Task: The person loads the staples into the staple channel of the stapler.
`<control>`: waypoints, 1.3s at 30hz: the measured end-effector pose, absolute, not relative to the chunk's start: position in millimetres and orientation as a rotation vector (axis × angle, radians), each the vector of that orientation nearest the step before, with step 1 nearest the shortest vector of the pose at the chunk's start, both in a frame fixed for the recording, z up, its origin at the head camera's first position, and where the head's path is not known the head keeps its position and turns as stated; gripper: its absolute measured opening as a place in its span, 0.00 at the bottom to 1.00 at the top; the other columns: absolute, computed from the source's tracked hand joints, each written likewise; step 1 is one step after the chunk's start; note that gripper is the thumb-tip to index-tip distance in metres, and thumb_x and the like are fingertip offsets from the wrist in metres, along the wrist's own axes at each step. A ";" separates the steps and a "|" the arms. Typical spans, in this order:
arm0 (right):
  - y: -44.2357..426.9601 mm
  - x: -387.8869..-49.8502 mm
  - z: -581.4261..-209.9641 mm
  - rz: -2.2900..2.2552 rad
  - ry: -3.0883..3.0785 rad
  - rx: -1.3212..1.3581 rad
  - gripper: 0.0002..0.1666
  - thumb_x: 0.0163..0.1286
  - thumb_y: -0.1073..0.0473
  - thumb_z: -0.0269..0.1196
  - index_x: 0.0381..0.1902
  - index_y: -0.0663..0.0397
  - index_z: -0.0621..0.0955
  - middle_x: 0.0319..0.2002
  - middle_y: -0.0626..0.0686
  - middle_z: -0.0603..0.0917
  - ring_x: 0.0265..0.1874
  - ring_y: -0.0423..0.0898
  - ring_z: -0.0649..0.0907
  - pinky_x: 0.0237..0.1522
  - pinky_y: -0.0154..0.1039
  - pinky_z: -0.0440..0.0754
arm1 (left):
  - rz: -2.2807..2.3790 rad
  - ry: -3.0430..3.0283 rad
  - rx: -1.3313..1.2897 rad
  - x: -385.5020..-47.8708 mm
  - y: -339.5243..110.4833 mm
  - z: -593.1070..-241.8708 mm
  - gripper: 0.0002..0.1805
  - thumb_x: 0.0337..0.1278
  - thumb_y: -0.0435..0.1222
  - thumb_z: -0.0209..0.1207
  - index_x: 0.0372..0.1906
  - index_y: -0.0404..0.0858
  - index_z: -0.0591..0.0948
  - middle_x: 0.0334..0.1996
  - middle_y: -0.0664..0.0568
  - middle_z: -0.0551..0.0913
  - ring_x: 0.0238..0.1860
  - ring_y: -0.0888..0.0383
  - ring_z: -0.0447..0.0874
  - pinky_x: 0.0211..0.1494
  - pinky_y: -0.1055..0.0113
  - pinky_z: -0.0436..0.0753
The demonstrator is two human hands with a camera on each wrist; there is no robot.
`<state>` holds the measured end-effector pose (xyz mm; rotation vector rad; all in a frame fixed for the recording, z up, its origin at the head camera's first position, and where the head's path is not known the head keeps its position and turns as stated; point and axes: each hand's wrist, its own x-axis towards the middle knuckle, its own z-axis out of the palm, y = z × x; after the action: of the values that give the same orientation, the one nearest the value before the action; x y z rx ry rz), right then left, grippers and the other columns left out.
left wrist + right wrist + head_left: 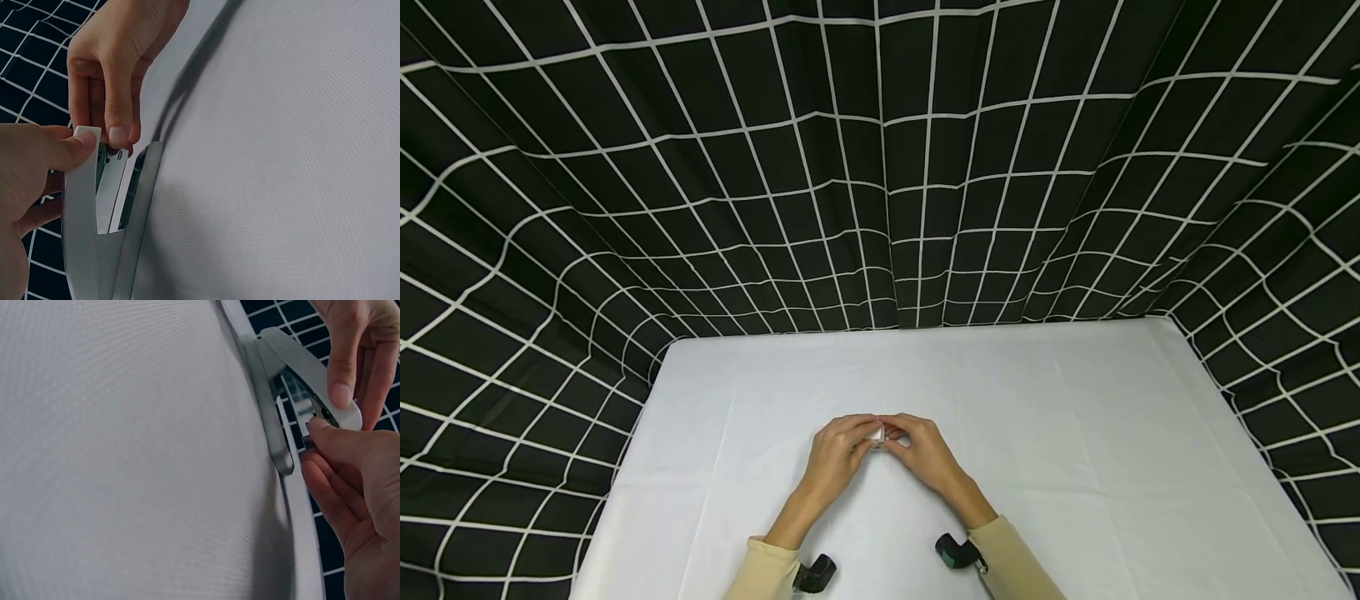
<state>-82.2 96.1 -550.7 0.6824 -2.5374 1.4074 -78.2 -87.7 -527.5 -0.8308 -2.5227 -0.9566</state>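
A white stapler (80, 206) stands between the two hands, mostly hidden by them in the head view. Its top cover is raised away from the base (269, 419), and the metal magazine (112, 194) shows between them. My left hand (837, 450) grips the raised cover near its front end, thumb on one side and fingers on the other. With thumb and fingers, my right hand (928, 454) pinches at the front end of the magazine, close to the left thumb. What lies between the right fingertips is too small to make out.
A white cloth covers the table (1037, 417). Black curtains with a white grid (880, 167) hang behind and along both sides. Black wrist devices (816, 575) are strapped below each hand, over beige sleeves (1018, 558).
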 end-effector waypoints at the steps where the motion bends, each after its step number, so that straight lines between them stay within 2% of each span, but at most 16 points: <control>1: 95.6 -82.3 -551.1 1.412 -2.535 0.680 0.21 0.57 0.69 0.72 0.50 0.63 0.83 0.39 0.54 0.87 0.35 0.44 0.86 0.38 0.37 0.89 | -0.957 -2.521 -0.826 -78.2 -87.7 -527.7 0.17 0.44 0.28 0.72 0.45 0.34 0.87 0.47 0.49 0.86 0.48 0.52 0.85 0.52 0.63 0.87; 6: 94.0 -84.1 -553.3 1.463 -2.544 0.657 0.24 0.57 0.73 0.71 0.53 0.66 0.82 0.40 0.57 0.87 0.35 0.46 0.87 0.39 0.36 0.90 | -0.939 -2.523 -0.801 -78.5 -87.3 -528.9 0.18 0.42 0.28 0.73 0.45 0.36 0.88 0.46 0.50 0.87 0.46 0.53 0.86 0.49 0.62 0.88; 10: 96.7 -84.6 -554.3 1.468 -2.574 0.612 0.25 0.56 0.75 0.70 0.53 0.67 0.81 0.39 0.58 0.87 0.35 0.46 0.87 0.39 0.35 0.90 | -0.913 -2.548 -0.806 -79.0 -81.8 -529.1 0.18 0.45 0.30 0.73 0.46 0.38 0.88 0.47 0.51 0.87 0.47 0.53 0.86 0.50 0.62 0.88; 24: 105.9 -84.0 -552.8 1.474 -2.546 0.605 0.23 0.57 0.72 0.71 0.52 0.66 0.82 0.41 0.56 0.87 0.36 0.45 0.87 0.39 0.35 0.89 | -0.905 -2.597 -0.774 -78.8 -69.6 -519.3 0.16 0.45 0.30 0.73 0.44 0.38 0.88 0.46 0.52 0.87 0.47 0.53 0.86 0.51 0.60 0.88; 29: 111.7 -81.6 -543.8 1.284 -2.620 0.637 0.22 0.60 0.66 0.71 0.53 0.61 0.82 0.47 0.53 0.86 0.44 0.46 0.86 0.48 0.38 0.88 | -0.898 -2.648 -0.828 -78.7 -71.3 -514.1 0.16 0.52 0.32 0.70 0.48 0.37 0.86 0.50 0.49 0.85 0.51 0.52 0.84 0.54 0.59 0.86; 32: 123.0 -80.1 -535.0 1.113 -2.663 0.658 0.23 0.62 0.61 0.71 0.56 0.56 0.81 0.53 0.51 0.83 0.51 0.47 0.83 0.52 0.42 0.86 | -0.873 -2.661 -0.881 -80.1 -73.8 -512.5 0.22 0.58 0.37 0.67 0.58 0.38 0.81 0.60 0.47 0.79 0.60 0.48 0.77 0.62 0.52 0.81; 36: 148.2 -78.2 -524.3 0.961 -2.688 0.631 0.26 0.66 0.54 0.68 0.60 0.54 0.79 0.62 0.52 0.77 0.59 0.51 0.79 0.58 0.50 0.83 | -0.823 -2.671 -0.896 -82.8 -82.0 -511.4 0.34 0.63 0.46 0.63 0.71 0.40 0.68 0.72 0.45 0.65 0.72 0.44 0.61 0.74 0.46 0.66; 39: 172.8 -76.3 -517.6 0.872 -2.710 0.579 0.30 0.68 0.49 0.65 0.64 0.54 0.76 0.68 0.55 0.71 0.67 0.55 0.71 0.67 0.57 0.73 | -0.765 -2.694 -0.857 -85.3 -96.5 -511.9 0.40 0.66 0.51 0.59 0.77 0.43 0.58 0.75 0.44 0.58 0.76 0.45 0.50 0.78 0.44 0.56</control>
<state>-76.3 172.8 -517.6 0.5791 -2.7101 0.8723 -85.3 -96.5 -511.9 -0.8567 -2.6942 -0.7654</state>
